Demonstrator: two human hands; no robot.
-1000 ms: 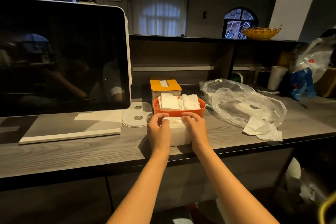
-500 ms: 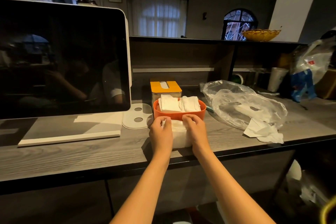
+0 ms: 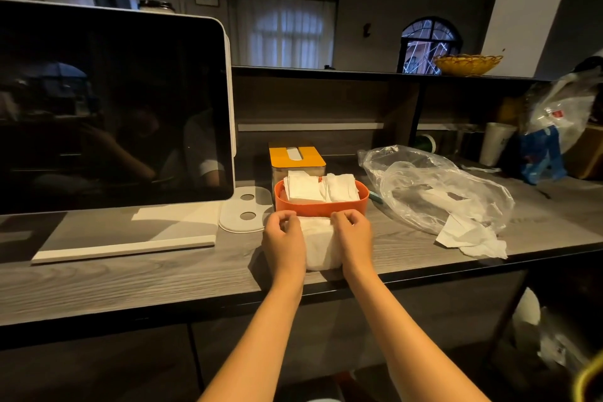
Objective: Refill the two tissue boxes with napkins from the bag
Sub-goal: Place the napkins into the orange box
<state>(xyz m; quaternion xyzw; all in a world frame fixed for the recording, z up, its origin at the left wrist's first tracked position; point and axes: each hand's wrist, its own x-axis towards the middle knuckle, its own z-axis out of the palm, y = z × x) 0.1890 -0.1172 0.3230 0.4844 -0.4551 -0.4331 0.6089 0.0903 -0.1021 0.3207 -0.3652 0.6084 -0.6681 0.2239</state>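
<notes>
On the grey counter (image 3: 130, 274), the left hand (image 3: 283, 240) and right hand (image 3: 353, 238) are curling tighter, gripping the napkin stack (image 3: 320, 246), readying it for boxing.

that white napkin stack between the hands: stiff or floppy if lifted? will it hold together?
Probably soft: the napkin stack bulges between the left hand and right hand, which clasp its sides. Likely light, being just paper. It looks like loose sheets, so lifted from one side it may sag or fan apart; squeezing from both sides should keep it together.
</notes>
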